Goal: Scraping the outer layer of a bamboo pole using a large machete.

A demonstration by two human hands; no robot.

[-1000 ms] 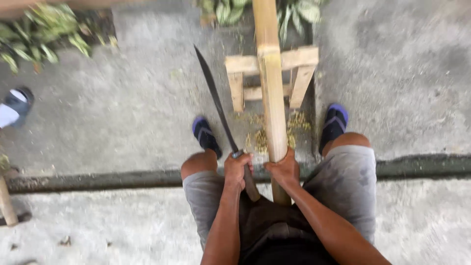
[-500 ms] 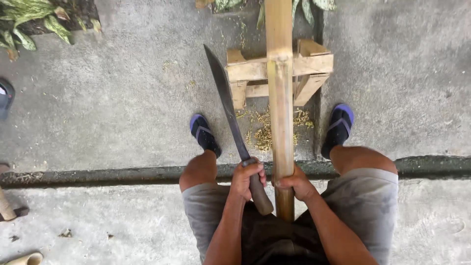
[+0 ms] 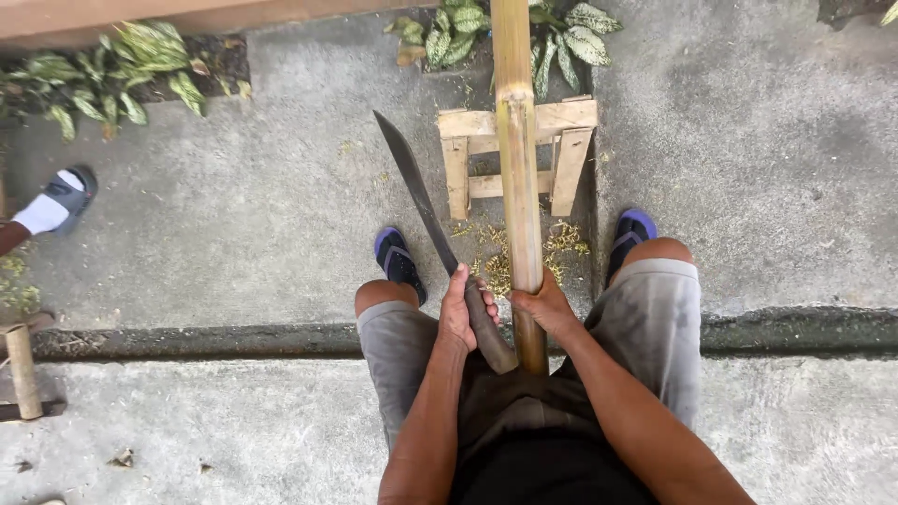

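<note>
1. Your left hand (image 3: 465, 313) has its grip closed round the handle of the machete (image 3: 426, 220); the blade runs up and to the left, its tip over bare concrete, clear of the pole
2. Your right hand (image 3: 545, 307) has its grip wrapped round the bamboo pole (image 3: 517, 178) at its near end, just beside the machete handle
3. The pole lies between your knees and runs far, across the top rail of the small wooden stand (image 3: 468, 126) and on past the plants (image 3: 449, 33) at the top of the view
4. Done, as far as it shows: a scatter of pale shavings (image 3: 496, 262) lies on the floor (image 3: 262, 206) under the pole, between your two sandals, so I judge that some shaving or trimming has been made
5. Left, as far as it shows: the pole is in one whole length, with no split or cut that I can make out, and the blade is not on it at this moment, so I judge the work to be early or midway
6. Count: one machete, one pole, one stand, your two hands, two blue sandals (image 3: 400, 264) on your feet
7. Others: one foot (image 3: 58, 201) of another person, in a white sock and grey slide, at the far left edge; one short wooden stick (image 3: 22, 371) at the near left; two beds of leafy plants along the far side
</note>
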